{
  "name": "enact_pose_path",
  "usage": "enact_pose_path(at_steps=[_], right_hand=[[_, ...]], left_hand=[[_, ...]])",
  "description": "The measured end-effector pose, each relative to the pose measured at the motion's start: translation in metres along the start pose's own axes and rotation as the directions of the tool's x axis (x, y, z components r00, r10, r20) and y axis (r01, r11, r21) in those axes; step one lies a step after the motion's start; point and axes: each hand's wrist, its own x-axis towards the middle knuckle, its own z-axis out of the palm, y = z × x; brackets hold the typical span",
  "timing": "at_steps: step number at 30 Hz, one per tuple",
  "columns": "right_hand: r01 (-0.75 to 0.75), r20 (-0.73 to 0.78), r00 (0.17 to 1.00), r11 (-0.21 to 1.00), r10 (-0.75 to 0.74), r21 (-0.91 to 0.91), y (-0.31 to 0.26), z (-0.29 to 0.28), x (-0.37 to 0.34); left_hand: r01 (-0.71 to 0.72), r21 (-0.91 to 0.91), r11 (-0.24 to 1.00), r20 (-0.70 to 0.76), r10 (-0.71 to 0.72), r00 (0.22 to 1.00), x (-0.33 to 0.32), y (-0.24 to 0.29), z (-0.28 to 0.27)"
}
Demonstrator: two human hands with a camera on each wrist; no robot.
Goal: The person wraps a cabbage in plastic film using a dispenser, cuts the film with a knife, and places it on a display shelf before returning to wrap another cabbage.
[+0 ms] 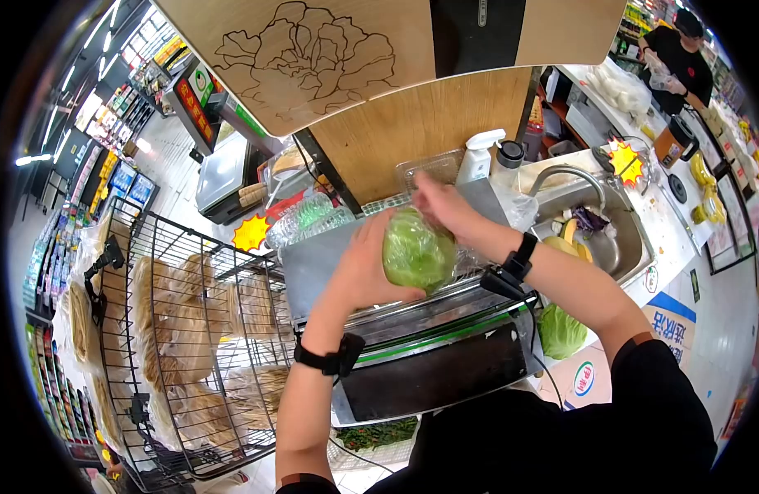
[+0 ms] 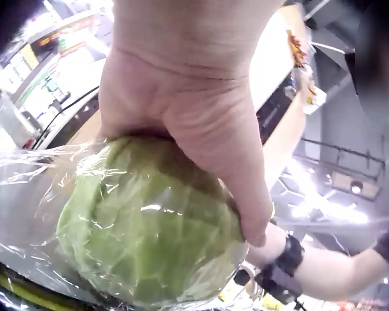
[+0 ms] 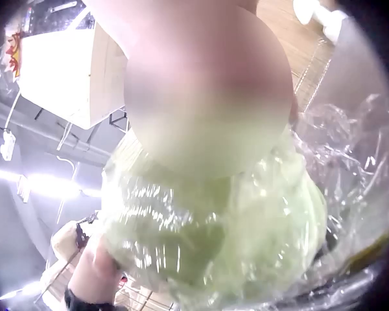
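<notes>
A green cabbage (image 1: 412,255) under shiny clear film is held above the wrapping machine's edge. My left hand (image 1: 364,267) grips its left side, the thumb along the near side; the left wrist view shows this hand (image 2: 188,123) spread over the cabbage (image 2: 152,227). My right hand (image 1: 449,212) is at the cabbage's upper right, its fingers pointing away from me. In the right wrist view a blur covers much of this hand (image 3: 207,78) over the cabbage (image 3: 214,240), so its grip is hidden. Loose film (image 3: 350,149) trails beside the cabbage.
A wire rack (image 1: 182,329) with bagged dry goods stands left. On the right are a sink (image 1: 635,239) with scraps, a spray bottle (image 1: 478,156) and another green head (image 1: 562,332). A wooden panel (image 1: 420,123) rises behind the machine (image 1: 433,370). A person (image 1: 680,66) stands far right.
</notes>
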Motion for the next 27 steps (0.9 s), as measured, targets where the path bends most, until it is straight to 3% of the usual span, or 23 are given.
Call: enact_pose_path(at_steps=[2,3,4,7,9,10,13,16,18,19,20,23,25,27], right_hand=[[0.358,-0.009,0.932,0.926,-0.362,-0.119,0.009,0.001,-0.018],[0.521,0.005,0.849,0.834,-0.529,-0.182,0.011,-0.001,-0.029],[0.651,0.178,0.716,0.554,-0.675,-0.52,0.009,-0.008,-0.044],[0.753,0.545,0.531,0.065,-0.649,-0.655,0.0,0.002,-0.085],[0.7,0.554,0.582,0.019,-0.595,-0.714,0.008,0.007,-0.077],[0.673,0.556,0.607,-0.006,-0.568,-0.74,0.013,0.009,-0.072],[0.694,0.499,0.582,0.073,-0.642,-0.716,0.013,0.004,-0.048],[0.764,0.532,0.542,0.118,-0.65,-0.635,0.014,0.002,-0.042],[0.762,0.532,0.557,0.137,-0.638,-0.633,0.009,0.001,-0.036],[0.759,0.53,0.565,0.146,-0.632,-0.634,0.006,0.0,-0.034],[0.754,0.537,0.589,0.172,-0.604,-0.634,0.002,0.0,-0.032],[0.748,0.559,0.641,0.264,-0.525,-0.609,-0.01,0.003,-0.021],[0.745,0.567,0.663,0.355,-0.489,-0.565,-0.016,0.003,-0.013],[0.646,0.548,0.757,0.539,-0.357,-0.541,-0.022,0.0,-0.011]], left_hand=[[0.055,-0.251,0.966,0.024,-0.051,0.998,0.005,-0.028,0.001],[0.081,-0.372,0.924,0.034,-0.074,0.997,0.009,-0.044,0.001],[0.164,-0.411,0.897,0.043,-0.16,0.986,0.01,-0.058,0.0],[0.371,-0.519,0.77,0.12,-0.364,0.924,0.019,-0.091,-0.002],[0.474,-0.572,0.669,0.216,-0.435,0.874,0.031,-0.097,-0.004],[0.488,-0.507,0.71,0.268,-0.408,0.873,0.036,-0.093,-0.008],[0.621,-0.507,0.598,0.339,-0.524,0.781,0.047,-0.093,-0.009],[0.562,-0.575,0.594,0.269,-0.512,0.816,0.035,-0.102,-0.001],[0.261,-0.631,0.731,0.032,-0.312,0.95,0.008,-0.095,0.006],[0.098,-0.629,0.772,-0.087,-0.195,0.977,-0.001,-0.091,0.008],[-0.037,-0.327,0.944,-0.1,0.005,0.995,-0.004,-0.097,0.007],[0.024,-0.481,0.876,-0.105,-0.085,0.991,-0.007,-0.089,0.01],[0.228,-0.51,0.829,-0.016,-0.274,0.961,-0.003,-0.081,0.004],[0.408,-0.577,0.708,0.117,-0.423,0.899,0.002,-0.074,-0.003]])
